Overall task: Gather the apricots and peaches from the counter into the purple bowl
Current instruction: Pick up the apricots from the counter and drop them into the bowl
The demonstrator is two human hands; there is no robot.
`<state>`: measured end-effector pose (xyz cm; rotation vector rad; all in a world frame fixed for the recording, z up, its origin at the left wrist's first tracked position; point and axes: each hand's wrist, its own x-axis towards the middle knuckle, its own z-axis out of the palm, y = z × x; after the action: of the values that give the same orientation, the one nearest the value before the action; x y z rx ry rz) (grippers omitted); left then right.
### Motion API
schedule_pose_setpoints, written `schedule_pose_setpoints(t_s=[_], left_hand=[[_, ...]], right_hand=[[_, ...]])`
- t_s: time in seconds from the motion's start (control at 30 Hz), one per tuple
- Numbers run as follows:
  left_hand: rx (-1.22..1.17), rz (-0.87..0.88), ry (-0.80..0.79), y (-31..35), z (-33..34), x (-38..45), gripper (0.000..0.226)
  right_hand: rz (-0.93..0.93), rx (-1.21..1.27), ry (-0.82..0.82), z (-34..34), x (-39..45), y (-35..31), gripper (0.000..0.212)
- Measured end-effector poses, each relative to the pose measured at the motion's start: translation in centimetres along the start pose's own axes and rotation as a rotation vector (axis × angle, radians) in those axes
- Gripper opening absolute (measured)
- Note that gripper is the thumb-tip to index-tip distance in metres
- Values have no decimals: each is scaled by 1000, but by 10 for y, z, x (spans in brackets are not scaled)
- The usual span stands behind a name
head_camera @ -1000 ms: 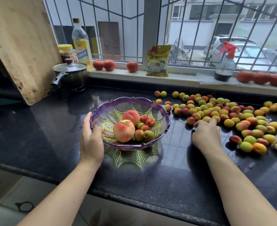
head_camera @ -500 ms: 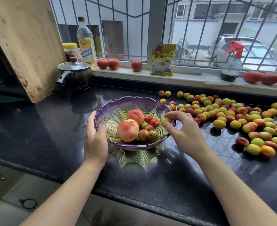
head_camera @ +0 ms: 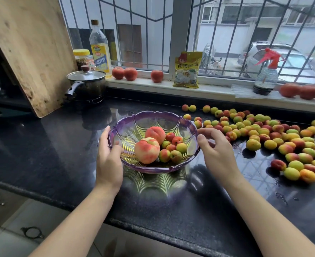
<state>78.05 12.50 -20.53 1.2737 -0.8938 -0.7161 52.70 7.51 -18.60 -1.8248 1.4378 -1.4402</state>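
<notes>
The bowl point(head_camera: 171, 117) is translucent purple with ribbed yellow-green fan patterns. Inside, 2 peaches point(head_camera: 147, 150) are red-pink blushed with cream. The apricots point(head_camera: 264, 132) on the right are yellow-green, orange and red. The counter point(head_camera: 50, 154) is speckled glossy black. Far right, the spray bottle point(head_camera: 266, 78) has a red trigger.

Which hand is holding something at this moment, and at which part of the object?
The left hand grips the purple bowl at its left rim, thumb inside. The right hand holds nothing; its fingers hang loosely curled beside the right rim.
</notes>
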Motion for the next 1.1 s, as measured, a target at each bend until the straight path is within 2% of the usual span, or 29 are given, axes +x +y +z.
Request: schedule_pose_setpoints(t_s=[0.07, 0.17, 0.23, 0.33, 0.53, 0.67, 0.83, 0.9, 0.93, 1.03, 1.07, 1.1], left_hand=[[-162, -108, 7, 4, -6, 11, 76], [-286, -250, 42, 12, -16, 56, 44], [-325, -257, 1, 13, -16, 91, 37], [-408, -250, -2, -3, -6, 130, 37], [-335, -192, -52, -33, -6, 150, 55], [-279, -149, -86, -40, -3, 155, 62], [-253, -106, -119, -46, -4, 159, 67], [-244, -91, -121, -45, -3, 157, 67], [-239, -82, -124, -44, -2, 156, 66], [-210, -53, -143, -39, 0, 150, 53], [-197, -52, -144, -38, -1, 148, 49], [-193, -54, -146, -35, -2, 146, 47]], right_hand=[[76, 28, 23, -1, 2, 6, 19], [150, 21, 89, 1, 19, 13, 20], [180, -15, 53, 4, 50, 15, 20], [201, -144, -80, 18, 110, 15, 28], [105, -681, -267, 66, 206, 51, 40], [88, -797, -322, 85, 249, 69, 36], [4, -1076, -414, 99, 267, 83, 24], [-1, -1016, -373, 98, 263, 79, 22], [0, -912, -333, 95, 259, 73, 22], [51, -380, -219, 68, 227, 35, 29], [77, -234, -238, 51, 207, 16, 32], [94, -159, -330, 30, 185, -5, 33]])
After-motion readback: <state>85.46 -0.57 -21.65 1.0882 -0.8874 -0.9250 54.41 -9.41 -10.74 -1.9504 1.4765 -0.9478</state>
